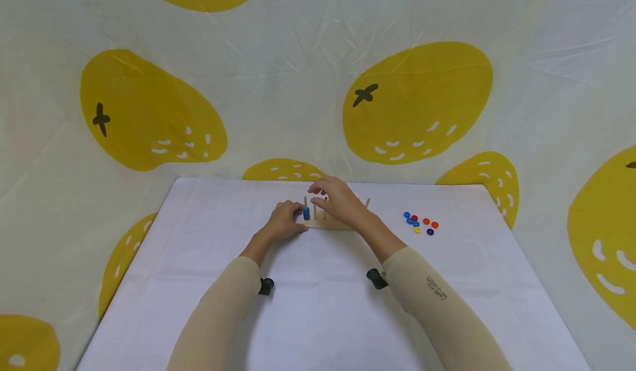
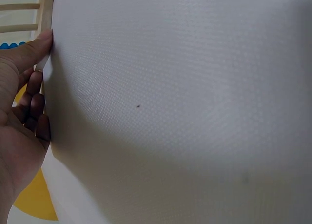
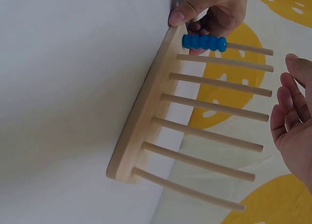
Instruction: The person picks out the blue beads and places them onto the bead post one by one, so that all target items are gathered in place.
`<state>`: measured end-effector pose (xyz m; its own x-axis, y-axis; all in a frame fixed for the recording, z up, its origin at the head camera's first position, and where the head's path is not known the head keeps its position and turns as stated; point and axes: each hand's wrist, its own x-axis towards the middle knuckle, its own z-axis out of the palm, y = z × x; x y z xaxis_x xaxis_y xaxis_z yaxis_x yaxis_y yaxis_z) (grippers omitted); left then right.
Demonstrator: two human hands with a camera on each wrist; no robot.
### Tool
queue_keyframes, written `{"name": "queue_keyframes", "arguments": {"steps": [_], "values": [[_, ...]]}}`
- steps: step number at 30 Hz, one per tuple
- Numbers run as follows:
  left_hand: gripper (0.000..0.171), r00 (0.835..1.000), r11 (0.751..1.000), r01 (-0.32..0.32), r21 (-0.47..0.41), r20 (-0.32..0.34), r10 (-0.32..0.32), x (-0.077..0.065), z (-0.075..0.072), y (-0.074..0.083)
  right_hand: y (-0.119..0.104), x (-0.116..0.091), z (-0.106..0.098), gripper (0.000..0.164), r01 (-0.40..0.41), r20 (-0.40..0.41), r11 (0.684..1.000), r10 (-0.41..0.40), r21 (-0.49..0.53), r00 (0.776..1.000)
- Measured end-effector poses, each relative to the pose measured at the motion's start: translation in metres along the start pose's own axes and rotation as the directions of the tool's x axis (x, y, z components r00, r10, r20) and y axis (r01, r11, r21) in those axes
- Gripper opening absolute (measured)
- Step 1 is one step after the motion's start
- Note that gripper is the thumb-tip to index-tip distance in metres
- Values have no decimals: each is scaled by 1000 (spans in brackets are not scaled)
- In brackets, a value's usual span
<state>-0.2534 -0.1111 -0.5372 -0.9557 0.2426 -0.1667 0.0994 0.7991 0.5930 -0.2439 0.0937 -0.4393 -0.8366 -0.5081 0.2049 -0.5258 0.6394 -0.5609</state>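
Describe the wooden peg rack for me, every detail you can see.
The peg rack looks like pale, unpainted wood: a long, narrow base with a row of seven slim pegs. The base rests on the white table covering, pegs upright. Blue beads are stacked on the peg at the left end; the other six are bare. The left grip holds the base at that end. The right grip hovers by the pegs, with no contact visible.

From my station I see blue beads [image 3: 204, 42] on a pale wooden rack [image 3: 147, 107], loose beads [image 1: 416, 224] in blue, red, orange, yellow and purple toward the white table's [image 1: 318, 316] right edge, and white cloth [image 1: 288, 100] patterned with yellow fruit.
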Motion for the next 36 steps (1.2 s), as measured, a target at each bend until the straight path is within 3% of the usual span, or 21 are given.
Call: {"name": "queue_keyframes", "arguments": {"steps": [10,18,27,36], "values": [[60,999,999,-28,15,-23,28,2,1,-4,1,-23,-19,21,21,-90,999,-24,-35,996],[60,999,999,-45,-11,-22,45,0,1,-2,15,-43,-28,22,37,-154,998,-44,-46,987],[59,998,999,-49,-20,-32,49,-1,1,-1,42,-73,-43,25,63,-279,997,-73,-45,958],[61,999,999,-43,-20,-18,42,-2,1,-1,90,-112,-51,32,-50,-343,995,16,-88,939]]}}
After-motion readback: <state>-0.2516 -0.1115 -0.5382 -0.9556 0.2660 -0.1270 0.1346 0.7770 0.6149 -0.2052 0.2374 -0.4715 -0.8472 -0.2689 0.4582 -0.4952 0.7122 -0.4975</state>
